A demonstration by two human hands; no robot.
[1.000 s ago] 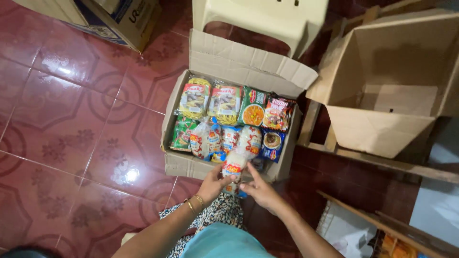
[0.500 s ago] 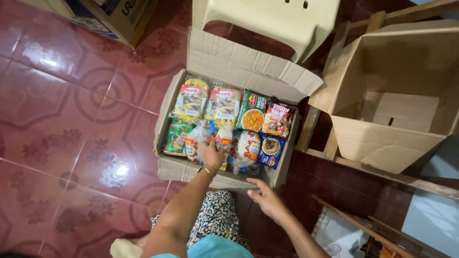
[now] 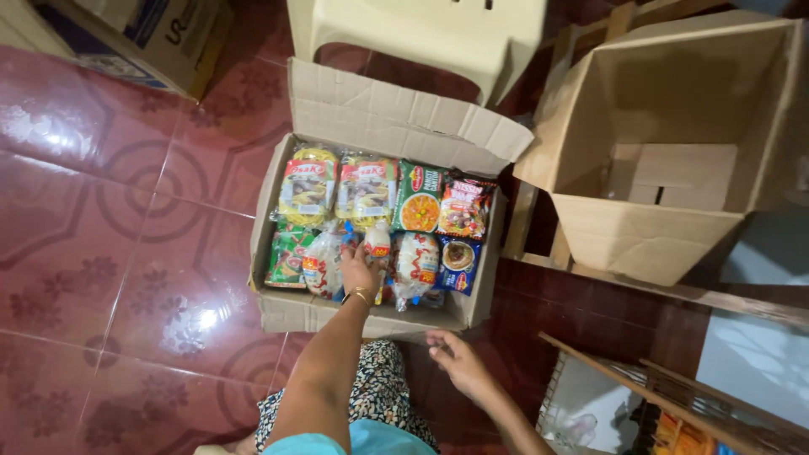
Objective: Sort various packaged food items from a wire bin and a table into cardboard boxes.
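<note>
The floor (image 3: 109, 253) is glossy dark-red tile with a ring pattern, lit by bright glare patches. On it stands an open cardboard box (image 3: 371, 316) packed with snack and noodle packets. The left hand (image 3: 361, 268) reaches over the box's near edge and grips a small white packet (image 3: 378, 242) in the front row, fingers closed around it. The right hand (image 3: 453, 354) hangs just outside the box's near right corner, fingers loosely spread, holding nothing. A pale plastic stool (image 3: 421, 38) stands beyond the far flap. An empty carton (image 3: 666, 168) tilts on wooden slats (image 3: 640, 286) to the right; another printed box (image 3: 143, 34) sits far left.
</note>
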